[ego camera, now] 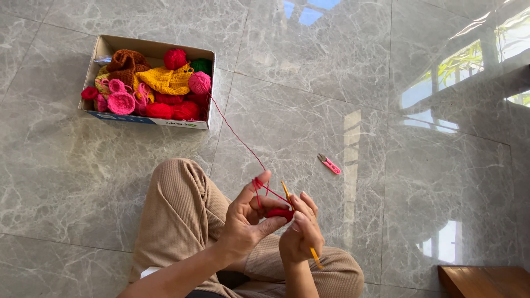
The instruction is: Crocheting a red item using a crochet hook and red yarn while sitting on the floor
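Observation:
My left hand (249,221) pinches a small red crochet piece (280,213) between thumb and fingers, with red yarn (237,138) looped over its raised index finger. The yarn runs up across the floor to a pink-red ball (199,83) in a cardboard box (148,122). My right hand (301,234) grips a yellow crochet hook (315,257), its tip at the red piece. Both hands hover above my crossed legs in beige trousers (176,215).
The box at upper left holds brown, yellow, pink, red and green crochet pieces and yarn. Small pink thread snips (329,164) lie on the grey marble floor to the right of my hands. A brown wooden corner (486,281) shows at bottom right.

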